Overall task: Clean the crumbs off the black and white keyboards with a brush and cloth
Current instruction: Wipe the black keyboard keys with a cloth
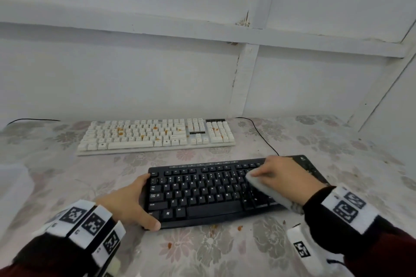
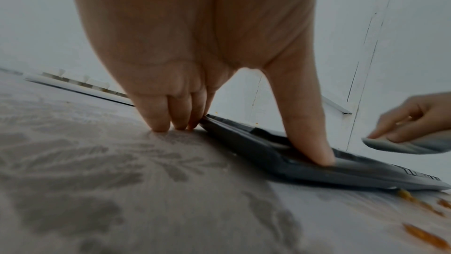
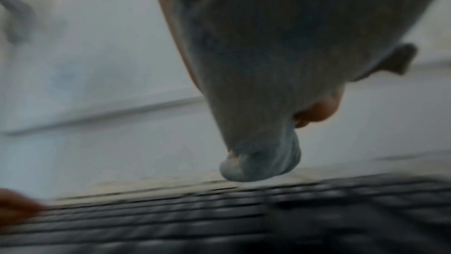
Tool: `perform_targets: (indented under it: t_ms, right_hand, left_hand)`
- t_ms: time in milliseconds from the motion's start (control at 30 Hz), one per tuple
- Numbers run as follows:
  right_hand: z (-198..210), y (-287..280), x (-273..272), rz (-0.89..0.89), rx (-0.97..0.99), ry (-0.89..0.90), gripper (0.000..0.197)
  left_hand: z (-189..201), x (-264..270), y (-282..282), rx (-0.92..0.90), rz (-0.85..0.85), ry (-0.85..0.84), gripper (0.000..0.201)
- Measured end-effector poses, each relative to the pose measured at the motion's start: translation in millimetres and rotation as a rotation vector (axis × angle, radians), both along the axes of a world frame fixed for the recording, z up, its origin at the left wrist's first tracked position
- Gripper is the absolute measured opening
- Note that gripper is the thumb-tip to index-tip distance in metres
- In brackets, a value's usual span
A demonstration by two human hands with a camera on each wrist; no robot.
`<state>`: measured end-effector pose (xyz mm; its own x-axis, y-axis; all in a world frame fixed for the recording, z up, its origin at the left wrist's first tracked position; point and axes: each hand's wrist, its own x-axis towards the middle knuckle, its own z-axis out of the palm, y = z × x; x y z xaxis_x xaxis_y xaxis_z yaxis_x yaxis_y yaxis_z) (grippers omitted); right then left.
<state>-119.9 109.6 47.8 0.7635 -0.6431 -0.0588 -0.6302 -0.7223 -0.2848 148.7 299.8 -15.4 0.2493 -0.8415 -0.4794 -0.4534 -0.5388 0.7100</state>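
Note:
The black keyboard lies near me on the flowered tablecloth. My left hand holds its left end, thumb on the front corner and fingers against the back corner. My right hand grips a folded grey cloth and presses it on the keys at the keyboard's right part. In the right wrist view the cloth hangs just over the blurred keys. The white keyboard, with orange crumbs on its keys, lies farther back. No brush is in view.
Orange crumbs lie on the tablecloth in front of the black keyboard. A black cable runs from the back wall to the black keyboard's far edge. White panelled walls close the table at the back and right.

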Motion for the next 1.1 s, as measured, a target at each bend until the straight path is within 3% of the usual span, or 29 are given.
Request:
perform_targets:
  t_ms: [133,367,500,700,867,1100]
  right_hand:
    - [-10.8,71.8,73.7,0.353,0.008,0.024,0.031]
    - [-28.3,118.8,138.1,0.476,0.041,0.072,0.032]
    - [-30.1,122.4,137.3,0.473,0.048,0.093,0.033]
    - [-21.9,111.8,117.4,0.444,0.02,0.118,0.032]
    - [-22.8,92.8,92.0,0.415,-0.011,0.078,0.031]
    - [-14.1,60.0,57.1,0.342,-0.049,0.141,0.031]
  left_hand:
    - [0.2,-3.2,-0.8,0.005,0.046,-0.046,0.128]
    - [3.6,-3.5,-2.1,-0.012,-0.02,-0.094,0.113]
    - [5.1,-4.3,-1.9,-0.03,-0.05,-0.061,0.098]
    - [6.3,-8.8,-2.6,-0.093,-0.035,0.006,0.092]
    - [0.2,-3.4,-0.2,-0.079,-0.005,0.1,0.105]
    - [-1.7,-1.7,0.0,-0.087,-0.001,0.14,0.1]
